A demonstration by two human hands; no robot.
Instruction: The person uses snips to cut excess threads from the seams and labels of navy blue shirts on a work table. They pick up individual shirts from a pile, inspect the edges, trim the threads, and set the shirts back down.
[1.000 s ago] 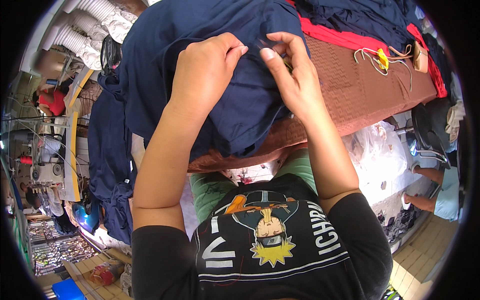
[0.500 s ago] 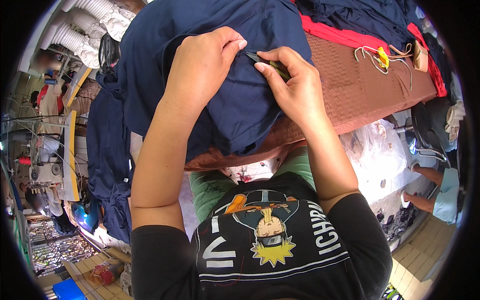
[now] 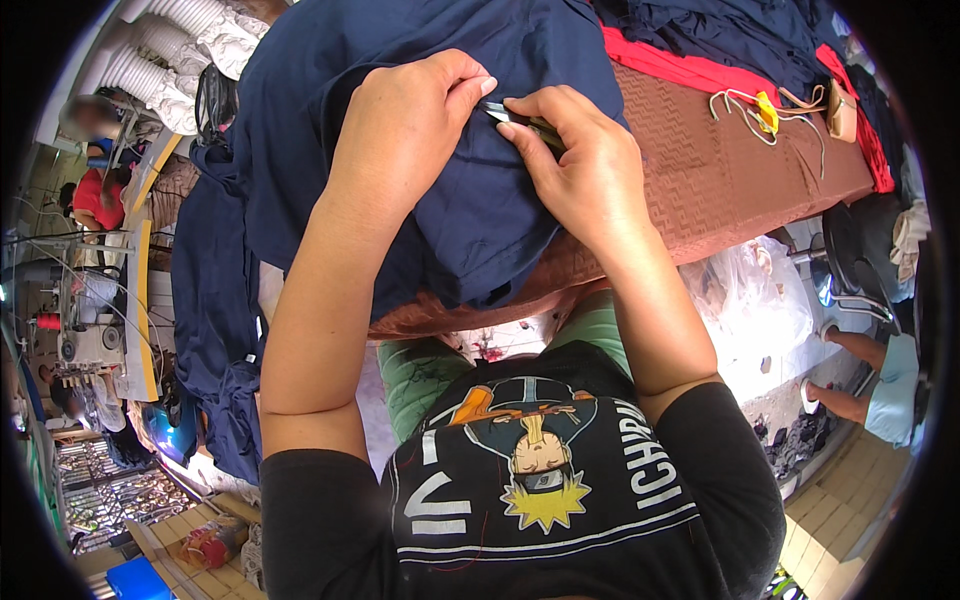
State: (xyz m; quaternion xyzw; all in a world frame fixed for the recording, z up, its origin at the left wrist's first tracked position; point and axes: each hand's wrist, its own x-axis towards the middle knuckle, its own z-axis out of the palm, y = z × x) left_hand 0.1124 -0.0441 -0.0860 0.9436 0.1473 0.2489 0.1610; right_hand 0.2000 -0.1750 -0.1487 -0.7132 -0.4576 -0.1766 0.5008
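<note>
the left bare hand (image 3: 410, 115) presses thumb and forefinger together at the loosely draped navy-blue fabric (image 3: 480, 220); what lies between them is too small to tell. the right bare hand (image 3: 590, 150) grips small, pointed metal snips (image 3: 496, 112), tips just beside that pinch. it looks like close blade work, calling for steadied cloth and clear fingertips. the fabric lies over the brown, textured-cloth-covered table (image 3: 710, 170).

- Bright overall, strongest at the right, where the floor (image 3: 735, 368) and the clear plastic bag (image 3: 755, 305) glare almost white.
- The navy cloth (image 3: 300, 140) reads dark, its folds softly shaded.
- A small blade (image 3: 495, 112) catches a pale glint.
- A background head (image 3: 93, 118) at left is blurred.
- Black surrounds the round view; lines lean and bend toward its rim.
</note>
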